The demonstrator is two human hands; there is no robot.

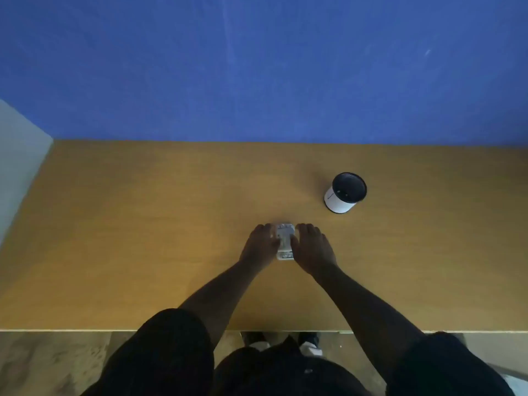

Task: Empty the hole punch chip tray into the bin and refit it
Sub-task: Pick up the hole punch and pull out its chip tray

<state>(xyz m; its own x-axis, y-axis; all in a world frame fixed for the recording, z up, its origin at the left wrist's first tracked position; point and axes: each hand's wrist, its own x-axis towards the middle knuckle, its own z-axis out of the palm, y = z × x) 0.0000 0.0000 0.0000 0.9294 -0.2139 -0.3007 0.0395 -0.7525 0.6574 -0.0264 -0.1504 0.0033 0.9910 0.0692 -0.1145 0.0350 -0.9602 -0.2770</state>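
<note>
Hole punch (285,242), small and pale, lies on the wooden table (143,238) near its middle, flanked by both hands. Left hand (260,244) and right hand (312,246) press its sides with fingers curled inward; blur hides whether the chip tray is on. White bin (345,192) with dark interior stands upright, well apart to the far right.

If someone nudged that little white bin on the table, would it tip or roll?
Probably it slides rather than tips: the bin looks short and broad, standing upright on the smooth table. It seems nearly empty, so likely light and easily shoved. Knocked over, its round wall would probably let it roll.
</note>
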